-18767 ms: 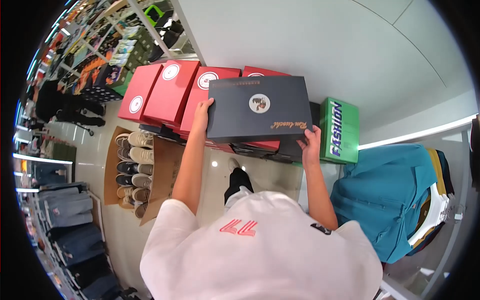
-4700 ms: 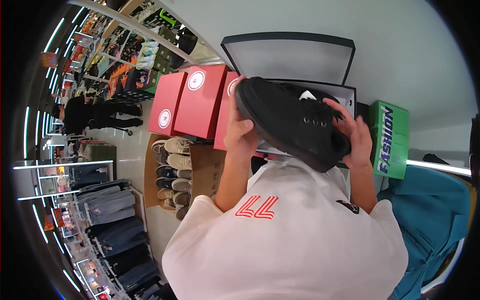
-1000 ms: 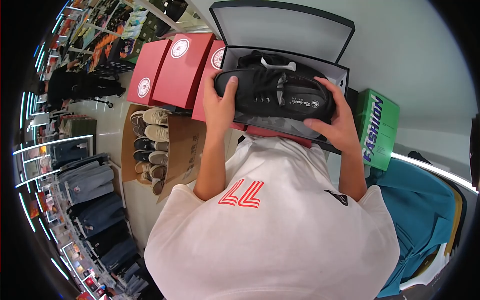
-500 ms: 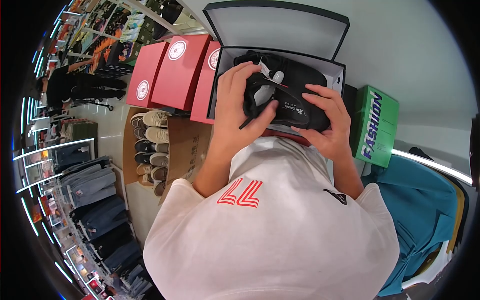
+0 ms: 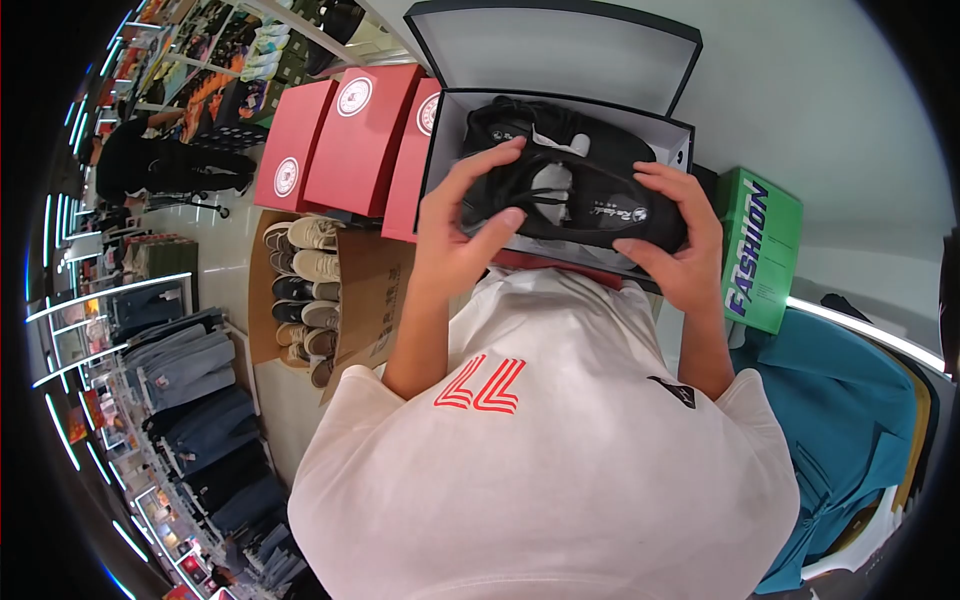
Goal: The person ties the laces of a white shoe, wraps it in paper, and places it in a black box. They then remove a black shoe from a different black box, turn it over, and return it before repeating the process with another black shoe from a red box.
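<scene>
A black shoe (image 5: 600, 205) with white print on its insole lies sideways over the front of an open shoebox (image 5: 686, 160). Around its left end curl the fingers and thumb of my left hand (image 5: 465, 220). At the other end, my right hand (image 5: 680, 235) grips it between thumb and fingers. Behind it in the box rests a second black shoe (image 5: 610, 145), with a pale tag or paper at its opening. The black-edged lid (image 5: 560, 50) stands raised at the back.
Red shoeboxes (image 5: 360, 140) stand left of the open box, above a carton (image 5: 375, 290) of shoes. A green box (image 5: 762, 250) sits right, near teal clothing (image 5: 840, 400). A person in black (image 5: 150, 165) is far left, beyond racks of jeans (image 5: 190, 380).
The front shoe has turned so its opening and insole face up more, and it has shifted right. My right hand moved right with it; my left hand moved slightly left.
</scene>
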A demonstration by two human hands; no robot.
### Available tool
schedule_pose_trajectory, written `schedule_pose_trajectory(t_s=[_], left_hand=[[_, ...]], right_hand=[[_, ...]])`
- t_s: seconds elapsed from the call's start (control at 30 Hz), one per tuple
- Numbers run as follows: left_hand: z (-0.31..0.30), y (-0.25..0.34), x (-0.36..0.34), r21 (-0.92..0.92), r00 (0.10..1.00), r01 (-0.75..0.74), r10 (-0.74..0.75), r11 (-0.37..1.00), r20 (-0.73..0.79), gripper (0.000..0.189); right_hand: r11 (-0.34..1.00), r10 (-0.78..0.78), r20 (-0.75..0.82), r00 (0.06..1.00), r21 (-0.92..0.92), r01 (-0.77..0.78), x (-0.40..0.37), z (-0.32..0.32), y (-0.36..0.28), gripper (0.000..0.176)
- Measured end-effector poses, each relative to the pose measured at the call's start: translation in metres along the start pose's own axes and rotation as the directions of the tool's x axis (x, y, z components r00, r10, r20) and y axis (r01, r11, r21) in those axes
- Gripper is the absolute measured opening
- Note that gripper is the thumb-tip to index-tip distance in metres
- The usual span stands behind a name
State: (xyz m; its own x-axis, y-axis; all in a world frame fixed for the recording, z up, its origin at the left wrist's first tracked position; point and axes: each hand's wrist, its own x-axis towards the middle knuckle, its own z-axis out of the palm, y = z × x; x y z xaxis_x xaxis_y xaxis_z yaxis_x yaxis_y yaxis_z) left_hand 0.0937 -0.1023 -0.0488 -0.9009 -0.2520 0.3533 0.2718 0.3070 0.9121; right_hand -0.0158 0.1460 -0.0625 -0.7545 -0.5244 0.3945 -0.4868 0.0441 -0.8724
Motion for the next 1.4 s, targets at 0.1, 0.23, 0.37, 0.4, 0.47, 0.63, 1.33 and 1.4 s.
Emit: schedule_pose_trajectory(t_s=[0.1, 0.23, 0.37, 0.4, 0.47, 0.63, 1.33, 1.4], left_hand=[[-0.013, -0.008, -0.002, -0.069, 0.999, -0.045, 0.044, 0.997, -0.005, 0.055], [-0.023, -0.002, -0.005, 0.346, 0.989, 0.029, -0.077, 0.938, 0.125, 0.055], [-0.024, -0.008, -0.008, 0.567, 0.93, 0.083, -0.268, 0.819, 0.25, 0.056], [-0.024, -0.008, -0.009, 0.568, 0.931, 0.081, -0.265, 0.819, 0.249, 0.056], [-0.022, -0.011, -0.011, 0.586, 0.933, 0.094, -0.277, 0.805, 0.231, 0.057], [-0.019, -0.02, -0.013, 0.58, 0.934, 0.091, -0.271, 0.81, 0.232, 0.052], [-0.049, -0.056, 0.1, 0.574, 0.931, 0.149, 0.081, 0.805, -0.355, 0.05], [-0.063, -0.06, 0.131, 0.607, 0.915, 0.217, 0.058, 0.764, -0.4, 0.059]], right_hand=[[0.989, 0.066, 0.031, 0.997, 0.128, -0.069, -0.005, -0.01, 0.014, 0.064], [0.956, 0.256, 0.302, 0.918, -0.222, -0.193, -0.005, -0.01, -0.001, 0.066], [0.805, 0.245, 0.364, 0.899, -0.593, 0.02, 0.003, -0.007, -0.008, 0.068], [0.804, 0.243, 0.363, 0.9, -0.594, 0.022, 0.005, -0.007, -0.007, 0.068], [0.782, 0.388, 0.435, 0.813, -0.621, -0.041, 0.009, -0.004, -0.003, 0.069], [0.721, 0.267, 0.471, 0.841, -0.676, 0.15, 0.001, 0.001, 0.008, 0.061], [0.914, -0.075, -0.285, 0.956, -0.403, -0.048, 0.047, -0.018, 0.04, 0.029], [0.917, -0.054, -0.376, 0.925, -0.385, -0.103, 0.075, -0.028, 0.056, 0.036]])
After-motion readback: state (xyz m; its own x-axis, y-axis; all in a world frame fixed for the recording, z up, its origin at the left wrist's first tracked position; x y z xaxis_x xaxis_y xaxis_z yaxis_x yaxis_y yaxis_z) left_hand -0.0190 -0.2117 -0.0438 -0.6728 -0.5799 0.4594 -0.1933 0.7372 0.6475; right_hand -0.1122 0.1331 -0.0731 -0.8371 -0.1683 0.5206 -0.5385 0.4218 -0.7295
